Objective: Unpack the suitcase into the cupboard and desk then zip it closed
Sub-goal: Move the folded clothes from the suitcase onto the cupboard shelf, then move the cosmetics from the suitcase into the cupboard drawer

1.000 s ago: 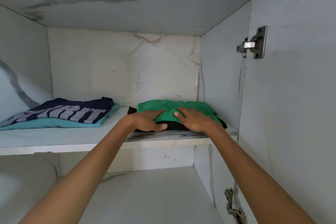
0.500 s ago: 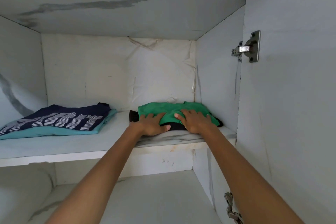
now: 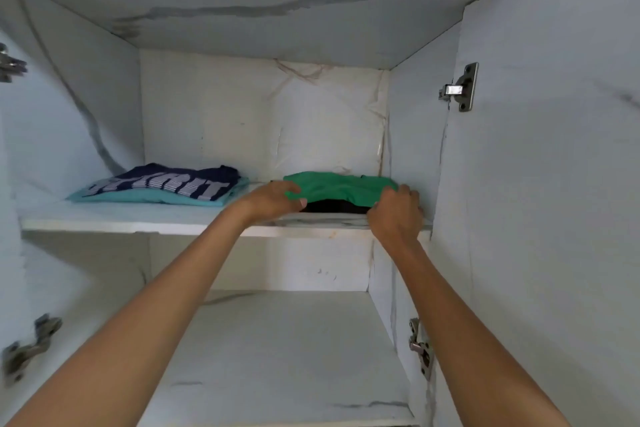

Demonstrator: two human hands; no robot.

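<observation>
A folded green garment (image 3: 341, 189) lies on a black one (image 3: 337, 208) at the right end of the cupboard's upper shelf (image 3: 138, 222). My left hand (image 3: 273, 201) grips the left front edge of the green garment, thumb under the fold. My right hand (image 3: 396, 215) holds the stack's right front corner, fingers curled over it. To the left on the same shelf sits a folded navy shirt with white lettering (image 3: 166, 182) on a teal garment (image 3: 156, 198). The suitcase is out of view.
The white marbled cupboard stands open, with its right door (image 3: 554, 184) swung out and metal hinges (image 3: 462, 87) on it. A lower shelf (image 3: 277, 357) lies below. Another hinge (image 3: 27, 347) shows at the lower left.
The view has pulled back and lowered. My hands have spread apart from the middle of the green garment to its left and right front edges.
</observation>
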